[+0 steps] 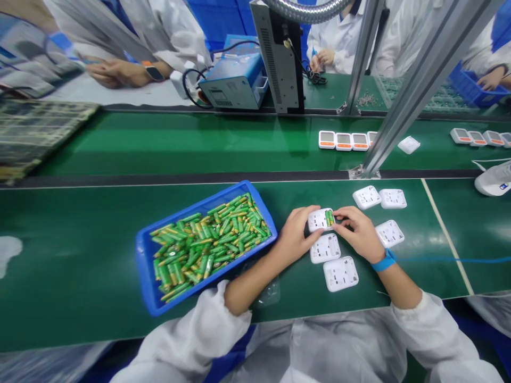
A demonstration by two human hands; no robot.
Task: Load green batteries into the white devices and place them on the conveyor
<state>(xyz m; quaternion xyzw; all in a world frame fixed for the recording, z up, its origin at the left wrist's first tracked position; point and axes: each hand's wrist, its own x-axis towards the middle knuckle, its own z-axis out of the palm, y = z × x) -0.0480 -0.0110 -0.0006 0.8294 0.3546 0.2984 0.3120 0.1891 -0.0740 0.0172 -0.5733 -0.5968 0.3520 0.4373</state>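
Observation:
A small white device (319,219) lies back side up between my hands, with green batteries (329,218) in its compartment at the right end. My left hand (296,232) grips its left side between thumb and fingers. At its right edge, the thumb and index finger of my right hand (357,230) pinch by the batteries. Two more white devices (341,273) lie just below, and several others (389,234) rest to the right of my right hand. Left of my left forearm is a blue tray (144,268) filled with loose green and gold batteries (211,242).
Behind the green work surface (80,239), a conveyor belt (199,141) carries white devices with orange strips (344,141). A slanted metal post (415,96) rises at its near edge. A blue cord (451,259) runs right from my wristband. Co-workers' hands (120,72) are across the belt.

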